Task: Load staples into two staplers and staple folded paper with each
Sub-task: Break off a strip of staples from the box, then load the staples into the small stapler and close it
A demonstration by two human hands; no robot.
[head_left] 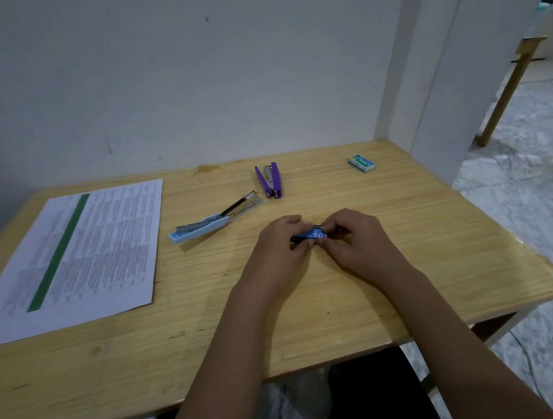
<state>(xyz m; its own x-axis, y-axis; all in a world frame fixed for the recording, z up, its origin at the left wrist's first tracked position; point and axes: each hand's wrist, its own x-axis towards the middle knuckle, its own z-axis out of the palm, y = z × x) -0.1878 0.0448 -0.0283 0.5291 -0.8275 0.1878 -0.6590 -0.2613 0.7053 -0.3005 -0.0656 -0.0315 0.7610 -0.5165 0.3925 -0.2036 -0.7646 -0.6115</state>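
A small blue staple box [312,234] marked "10" is held between my left hand [281,246] and my right hand [354,240], low over the middle of the wooden table [350,321]. Fingers of both hands pinch its ends. A light blue stapler [212,220] lies opened flat to the left of my hands, its metal magazine exposed. Further back, a purple stapler [270,179] lies with its top swung open. At the back right rests a green staple box [361,163]. A printed sheet of paper [67,257] with a green stripe lies flat on the left.
The table stands against a white wall [184,82], with a white pillar [443,87] at its back right corner. Its right and front edges drop to a marbled floor [544,213]. A wooden furniture leg [503,97] stands further right.
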